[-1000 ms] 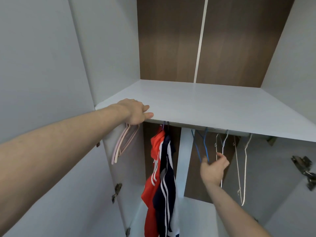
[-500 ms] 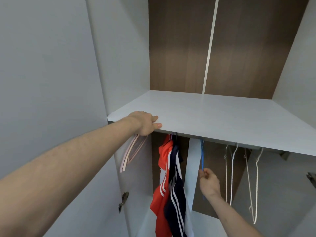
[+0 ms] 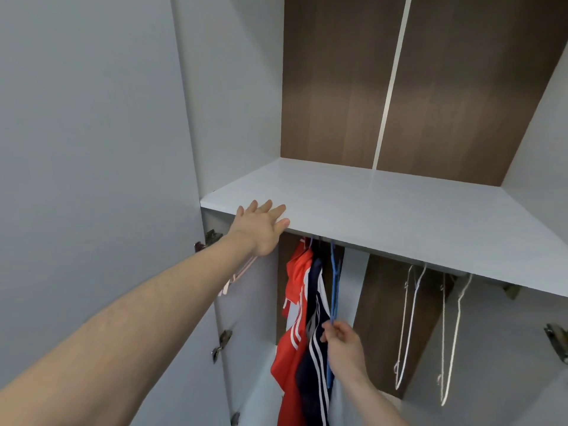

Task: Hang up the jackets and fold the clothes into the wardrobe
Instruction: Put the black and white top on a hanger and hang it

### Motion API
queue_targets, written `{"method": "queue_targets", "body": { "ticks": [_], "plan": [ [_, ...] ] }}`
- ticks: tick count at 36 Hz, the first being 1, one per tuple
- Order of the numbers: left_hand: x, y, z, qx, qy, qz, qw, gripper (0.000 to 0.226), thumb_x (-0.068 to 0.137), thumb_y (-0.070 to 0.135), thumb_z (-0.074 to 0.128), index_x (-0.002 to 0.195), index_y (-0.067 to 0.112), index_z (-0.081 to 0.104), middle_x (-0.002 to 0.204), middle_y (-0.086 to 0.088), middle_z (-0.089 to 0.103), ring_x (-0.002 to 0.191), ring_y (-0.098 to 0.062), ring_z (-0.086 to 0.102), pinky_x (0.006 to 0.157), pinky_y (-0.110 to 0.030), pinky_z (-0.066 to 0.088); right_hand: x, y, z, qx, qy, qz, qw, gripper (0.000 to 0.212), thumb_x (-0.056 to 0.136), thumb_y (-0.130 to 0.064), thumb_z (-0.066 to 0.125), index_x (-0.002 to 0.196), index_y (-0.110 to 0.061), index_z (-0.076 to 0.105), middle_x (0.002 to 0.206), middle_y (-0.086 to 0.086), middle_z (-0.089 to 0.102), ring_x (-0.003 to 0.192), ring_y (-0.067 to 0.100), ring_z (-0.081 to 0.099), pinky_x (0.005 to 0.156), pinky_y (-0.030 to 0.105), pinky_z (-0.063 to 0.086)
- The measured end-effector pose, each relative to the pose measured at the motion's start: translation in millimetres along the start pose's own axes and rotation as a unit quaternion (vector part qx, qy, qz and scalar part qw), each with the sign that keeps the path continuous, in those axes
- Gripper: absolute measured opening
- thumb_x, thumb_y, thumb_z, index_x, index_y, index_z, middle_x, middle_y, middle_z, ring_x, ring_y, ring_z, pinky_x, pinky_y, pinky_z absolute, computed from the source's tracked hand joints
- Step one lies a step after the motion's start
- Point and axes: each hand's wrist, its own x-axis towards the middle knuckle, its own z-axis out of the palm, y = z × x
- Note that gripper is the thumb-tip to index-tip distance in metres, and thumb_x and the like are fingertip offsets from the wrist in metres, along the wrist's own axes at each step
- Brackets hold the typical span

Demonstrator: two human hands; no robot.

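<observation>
A red jacket point(image 3: 292, 305) and a navy jacket with white stripes point(image 3: 315, 339) hang side by side under the white wardrobe shelf point(image 3: 384, 216). A blue hanger point(image 3: 335, 278) hangs just right of them. My right hand point(image 3: 344, 342) pinches the blue hanger near its lower part, beside the navy jacket. My left hand point(image 3: 261, 226) lies flat with straight fingers on the front left edge of the shelf. A pink hanger point(image 3: 233, 279) hangs below my left wrist, mostly hidden by my forearm.
Two white wire hangers point(image 3: 408, 321) point(image 3: 451, 336) hang empty at the right under the shelf. The open left door point(image 3: 92, 149) stands close beside my left arm, with metal hinges point(image 3: 221, 344) on the side wall. A hinge point(image 3: 558, 342) shows at the right edge.
My right hand slid the blue hanger left along the rail, up against the navy jacket. My left hand's fingers straightened on the shelf edge. The view tilted down and left.
</observation>
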Motion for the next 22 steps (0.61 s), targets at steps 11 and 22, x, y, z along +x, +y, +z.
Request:
{"method": "queue_targets", "body": {
  "ticks": [11, 22],
  "plan": [
    [-134, 3, 63, -0.223, 0.087, 0.013, 0.971, 0.057, 0.097, 0.028, 0.055, 0.152, 0.031, 0.041, 0.163, 0.007, 0.031, 0.156, -0.016, 0.010, 0.127, -0.032, 0.006, -42, 5, 39, -0.025, -0.145, -0.028, 0.989, 0.017, 0.100, -0.015, 0.059, 0.087, -0.005, 0.057, 0.075, 0.004, 0.063, 0.073, 0.015, 0.060, 0.077, 0.024, 0.049],
    [-400, -21, 153, -0.291, 0.052, -0.335, 0.895, 0.035, 0.095, 0.030, 0.065, 0.128, 0.041, 0.061, 0.147, 0.022, 0.045, 0.133, -0.002, 0.047, 0.107, -0.022, 0.039, -140, 50, 83, -0.024, -0.318, -0.028, 0.947, 0.018, 0.092, -0.006, 0.068, 0.080, -0.007, 0.055, 0.051, -0.001, 0.054, 0.046, 0.010, 0.049, 0.050, 0.020, 0.043]
  ]
}}
